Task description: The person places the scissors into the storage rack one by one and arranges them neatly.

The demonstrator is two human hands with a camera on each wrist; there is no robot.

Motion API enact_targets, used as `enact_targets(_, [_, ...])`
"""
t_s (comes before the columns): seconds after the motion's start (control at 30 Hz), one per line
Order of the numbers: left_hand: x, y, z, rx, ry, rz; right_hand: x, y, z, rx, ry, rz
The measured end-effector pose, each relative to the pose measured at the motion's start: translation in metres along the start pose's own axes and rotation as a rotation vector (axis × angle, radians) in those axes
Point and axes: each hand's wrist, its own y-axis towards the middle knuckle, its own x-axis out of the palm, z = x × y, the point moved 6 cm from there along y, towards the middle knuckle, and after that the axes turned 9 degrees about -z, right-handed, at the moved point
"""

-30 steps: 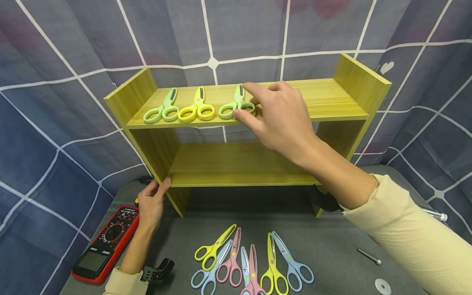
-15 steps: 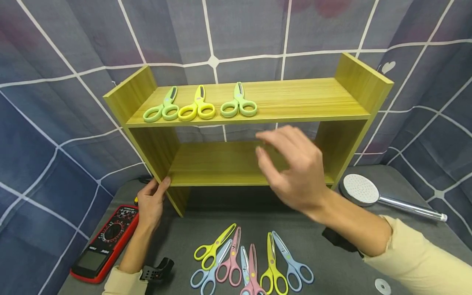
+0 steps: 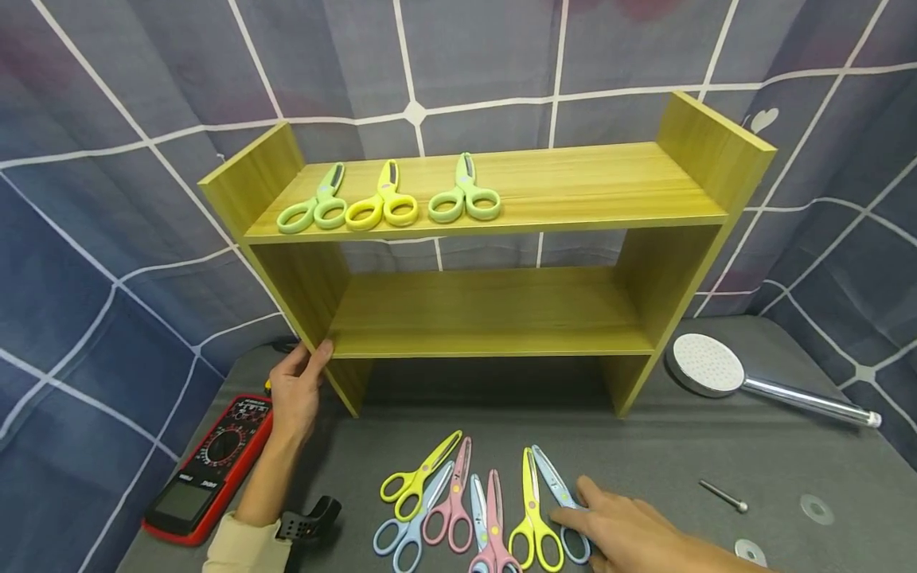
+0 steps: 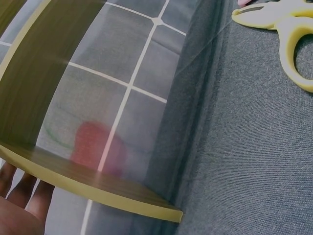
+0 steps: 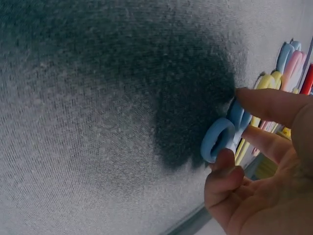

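Blue scissors (image 3: 566,509) lie at the right end of a fanned row of scissors on the grey cloth (image 3: 680,454), at the near edge in front of the shelf. We see the right hand (image 3: 630,537) on their handle end; in the right wrist view its fingers (image 5: 266,105) and thumb curl around the blue handle loop (image 5: 220,139), touching it. Just left of them lie yellow scissors (image 3: 532,509), then pink (image 3: 493,521) and further blue and yellow pairs, blades nearly touching. To the right of the blue pair we find open cloth as far as a small bolt (image 3: 723,496) and two washers (image 3: 817,509).

The left hand (image 3: 297,394) grips the front edge of the wooden shelf (image 3: 501,330) at its left upright, fingers behind the board, thumb in front. The lower board is bare. On the top board three scissors, green (image 3: 315,208), yellow (image 3: 383,205) and green (image 3: 464,199), sit near the front lip toward the left; the right half stands open. A multimeter (image 3: 208,469) lies just left of the left arm, a shower head (image 3: 705,366) right of the shelf foot.
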Motion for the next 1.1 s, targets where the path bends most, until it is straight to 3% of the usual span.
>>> enact_targets(0.2, [0.003, -0.001, -0.001, 0.003, -0.027, -0.002, 0.006, -0.004, 0.001, -0.04, -0.08, 0.058])
enact_targets(0.43, [0.004, -0.002, -0.003, -0.015, -0.007, 0.006, 0.008, -0.008, 0.004, -0.053, -0.07, 0.07])
enact_targets(0.53, [0.003, -0.002, -0.002, -0.022, -0.003, 0.01, -0.002, -0.012, -0.003, -0.12, -0.07, 0.182])
enact_targets(0.73, [0.001, 0.0, 0.0, -0.015, 0.005, 0.019, -0.047, -0.026, -0.035, -0.31, -0.117, 0.505])
enact_targets(0.97, [0.002, 0.0, 0.0, -0.011, 0.005, 0.019, -0.125, -0.051, -0.084, -0.524, -0.218, 0.83])
enact_targets(1.1, [0.003, 0.0, 0.001, -0.003, -0.008, 0.018, -0.169, -0.068, -0.106, -0.644, -0.22, 0.995])
